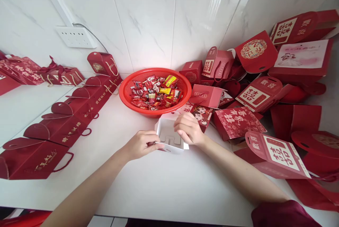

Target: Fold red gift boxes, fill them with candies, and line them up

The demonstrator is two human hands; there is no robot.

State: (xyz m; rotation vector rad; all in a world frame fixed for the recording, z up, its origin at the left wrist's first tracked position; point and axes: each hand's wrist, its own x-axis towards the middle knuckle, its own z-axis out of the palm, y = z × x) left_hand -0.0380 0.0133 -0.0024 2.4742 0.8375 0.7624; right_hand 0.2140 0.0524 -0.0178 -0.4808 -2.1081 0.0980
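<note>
A small box (171, 137), open at the top with its white inside showing, is tilted over the table in front of the red basket (124, 94). My left hand (144, 144) pinches the box's near left edge between thumb and fingers. At its right side, my right hand (188, 128) has curled fingers over the rim; its fingertips are partly hidden, and whether they grip the box is unclear. Interlocking flaps show at the bottom inside the box. Many wrapped candies (156, 93) lie in the basket.
Closed red boxes (72, 114) with cord handles stand in a row at the left. A heap of assorted red boxes (238, 123) covers the right side. The tiled wall (150, 18) with a socket panel (75, 37) bounds the white table (159, 191) behind.
</note>
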